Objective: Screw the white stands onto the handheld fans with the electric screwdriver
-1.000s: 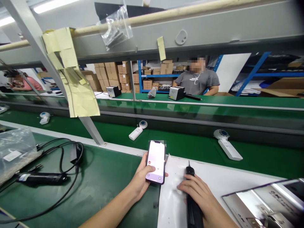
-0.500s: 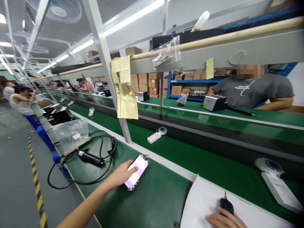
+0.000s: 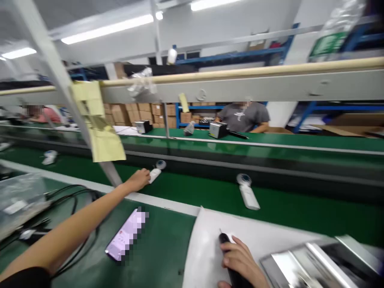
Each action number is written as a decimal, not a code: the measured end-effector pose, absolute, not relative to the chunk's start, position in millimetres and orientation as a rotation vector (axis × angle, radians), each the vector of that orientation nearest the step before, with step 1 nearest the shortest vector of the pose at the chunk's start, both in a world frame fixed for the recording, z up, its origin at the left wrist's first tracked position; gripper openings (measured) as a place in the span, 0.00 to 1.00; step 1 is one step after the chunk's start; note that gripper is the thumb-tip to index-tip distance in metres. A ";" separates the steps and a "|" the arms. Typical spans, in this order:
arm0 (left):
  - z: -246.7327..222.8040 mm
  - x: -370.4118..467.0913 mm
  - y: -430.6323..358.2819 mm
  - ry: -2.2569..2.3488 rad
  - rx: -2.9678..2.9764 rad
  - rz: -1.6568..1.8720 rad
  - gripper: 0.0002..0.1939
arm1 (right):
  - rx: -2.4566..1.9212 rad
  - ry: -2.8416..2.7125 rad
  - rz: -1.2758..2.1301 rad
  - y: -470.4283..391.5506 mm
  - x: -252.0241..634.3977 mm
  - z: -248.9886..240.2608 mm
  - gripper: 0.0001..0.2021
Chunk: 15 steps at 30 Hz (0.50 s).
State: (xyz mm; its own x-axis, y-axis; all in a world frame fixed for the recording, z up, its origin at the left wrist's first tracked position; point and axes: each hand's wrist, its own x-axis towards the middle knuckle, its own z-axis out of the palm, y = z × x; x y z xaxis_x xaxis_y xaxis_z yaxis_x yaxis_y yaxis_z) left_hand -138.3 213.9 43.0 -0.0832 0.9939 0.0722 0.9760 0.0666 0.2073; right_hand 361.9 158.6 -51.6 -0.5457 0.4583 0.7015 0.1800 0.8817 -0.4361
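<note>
My left hand [image 3: 139,180] reaches across the bench's white edge strip to a white handheld device with a round dark-faced head [image 3: 155,174] on the green belt. Its fingers close on the near end of the handle. A black electric screwdriver [image 3: 230,256], thin bit pointing away from me, is wrapped in my right hand [image 3: 242,262] above the white sheet [image 3: 199,248]. On the bench below my left forearm lies a phone [image 3: 127,236] with its screen lit. Another white device [image 3: 247,190] rests on the belt further right.
A metal-and-black box-like item [image 3: 318,264] sits at the lower right. Black cables [image 3: 76,200] and a clear plastic bag [image 3: 21,196] lie at left. A slanted post [image 3: 57,80] carries yellow paper notes [image 3: 103,136]. A person [image 3: 244,116] sits across the line.
My left hand has left the phone on the bench and moved out to the white device on the belt. The view has swung right, bringing the metal item into sight.
</note>
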 end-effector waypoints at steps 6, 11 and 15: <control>15.0 -62.6 206.6 2.076 2.121 0.574 0.17 | -0.363 -1.489 0.850 82.1 365.4 13.5 0.16; -17.2 73.5 105.9 1.397 2.530 0.933 0.06 | -0.736 -0.915 0.593 46.1 365.5 33.5 0.28; -55.0 158.1 36.0 0.797 2.884 0.927 0.08 | -0.796 -0.932 0.442 57.4 375.5 69.8 0.36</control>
State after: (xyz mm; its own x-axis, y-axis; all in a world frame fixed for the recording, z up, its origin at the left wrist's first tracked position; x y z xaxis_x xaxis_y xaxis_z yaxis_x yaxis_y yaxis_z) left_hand 158.1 36.0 -55.0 0.6952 0.4714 0.5426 0.4659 -0.8704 0.1592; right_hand 375.5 57.4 69.8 0.5393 0.6487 0.5370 -0.0061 0.6407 -0.7678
